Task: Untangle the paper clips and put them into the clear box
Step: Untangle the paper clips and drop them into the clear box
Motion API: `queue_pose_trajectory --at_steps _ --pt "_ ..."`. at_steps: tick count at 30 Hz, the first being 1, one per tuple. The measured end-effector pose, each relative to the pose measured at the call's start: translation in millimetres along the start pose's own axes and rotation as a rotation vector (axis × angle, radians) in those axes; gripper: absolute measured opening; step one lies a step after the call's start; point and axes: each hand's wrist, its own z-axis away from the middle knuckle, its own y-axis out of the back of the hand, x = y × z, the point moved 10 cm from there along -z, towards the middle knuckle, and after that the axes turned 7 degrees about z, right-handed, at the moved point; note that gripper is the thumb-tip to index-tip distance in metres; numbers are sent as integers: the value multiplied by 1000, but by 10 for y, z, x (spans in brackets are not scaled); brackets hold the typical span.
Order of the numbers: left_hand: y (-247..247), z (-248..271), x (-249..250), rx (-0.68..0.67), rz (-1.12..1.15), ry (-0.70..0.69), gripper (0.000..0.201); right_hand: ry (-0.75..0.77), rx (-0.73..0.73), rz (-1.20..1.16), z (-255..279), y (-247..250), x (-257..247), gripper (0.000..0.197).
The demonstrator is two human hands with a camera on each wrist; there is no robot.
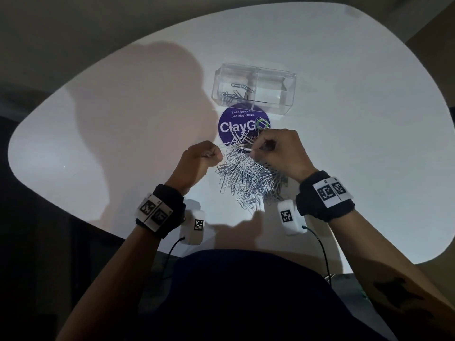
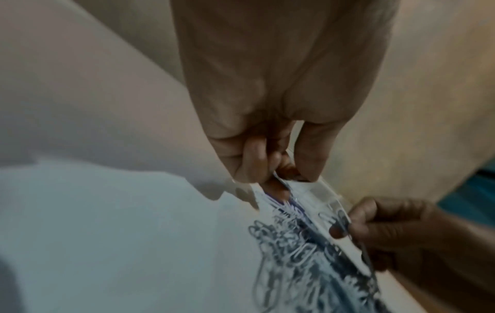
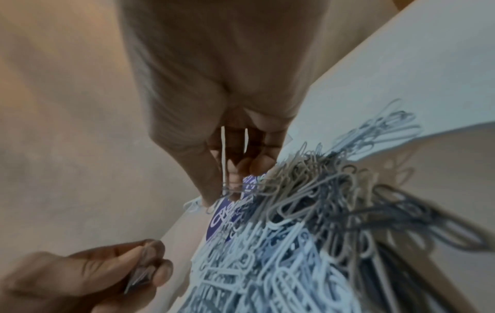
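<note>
A tangled pile of silver paper clips [image 1: 248, 178] lies on the white table, in front of me and between my hands. Beyond it stands the clear box [image 1: 291, 80], with several clips [image 1: 236, 92] in its left compartment; the right compartment looks empty. My left hand [image 1: 216, 155] is curled at the pile's left edge and grips a small bundle of clips [image 3: 142, 273]. My right hand [image 1: 254, 150] pinches one clip [image 3: 223, 152] at the top of the pile, between thumb and fingertips [image 3: 211, 190]. The pile [image 2: 308, 254] is blurred in the left wrist view.
A round purple ClayGo sticker [image 1: 240, 119] lies on the table [image 1: 344, 119] between the pile and the box, partly under the clips. The table's near edge runs just under my wrists. White tagged camera units [image 1: 194, 226] hang beneath both wrists.
</note>
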Motion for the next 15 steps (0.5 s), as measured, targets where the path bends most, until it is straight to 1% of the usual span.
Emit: queue_pose_trajectory --at_steps 2,3,5,7,8,10,11,12,14,15 --pt "-21 11 15 -19 162 58 7 -38 23 -38 6 36 46 9" --pt "-27 16 40 -26 188 55 9 -56 32 -62 8 53 64 11" --pt "-29 16 64 -31 179 40 15 -79 28 -132 18 64 81 17" --pt "-21 -8 -1 -33 192 74 24 -89 16 -166 25 59 95 23" --pt "-18 -22 -46 -26 208 105 24 -91 13 -147 27 62 97 22" --pt "-5 -47 -114 3 219 151 17 -86 11 -71 22 71 96 18" --pt "17 -67 -127 23 167 146 15 -78 14 -26 18 81 92 16" --pt "45 -80 -101 42 37 99 14 -73 16 16 14 91 90 15" --pt "31 -62 24 51 -308 -83 6 -70 18 71 9 105 100 17" --pt "-1 -34 75 40 -409 -164 7 -69 21 89 4 112 106 18"
